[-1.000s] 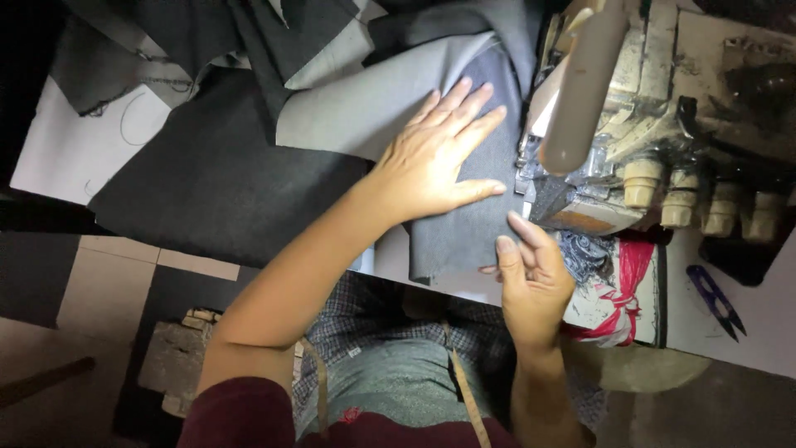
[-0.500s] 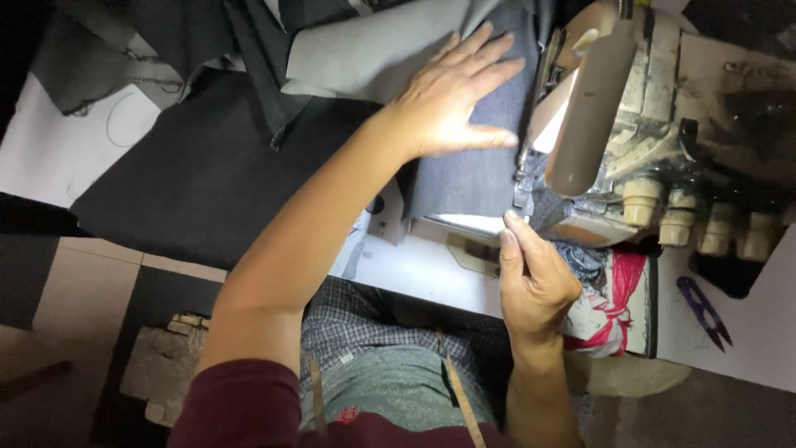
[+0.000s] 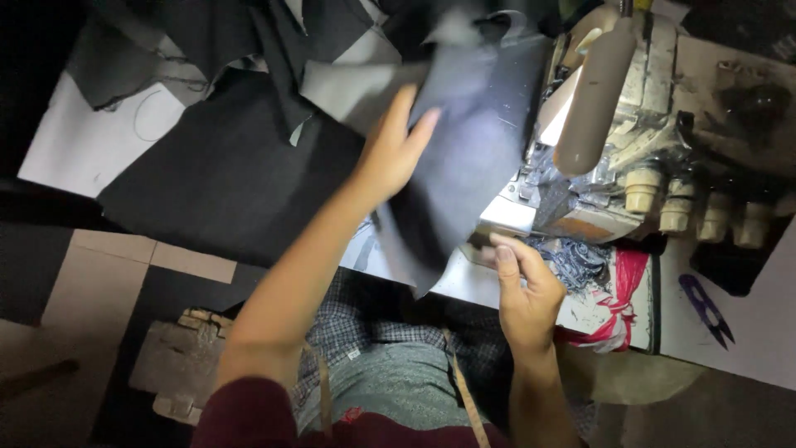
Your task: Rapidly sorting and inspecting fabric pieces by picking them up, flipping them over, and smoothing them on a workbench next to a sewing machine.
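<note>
My left hand grips a dark grey fabric piece and lifts it, tilted and blurred, off the white table. The fabric hangs in front of the overlock sewing machine at the right. Just below the machine's front plate, my right hand has its fingers curled and pinches the fabric's lower right edge. Most of my left thumb is hidden behind the cloth.
A pile of dark fabric pieces covers the table's left and back. A bag of thread and cloth scraps hangs below the machine. Purple thread snips lie at the right. A foot pedal sits on the tiled floor.
My left hand went from lying flat on the fabric to lifting it up and leftward off the table. The right hand stayed by the machine's front.
</note>
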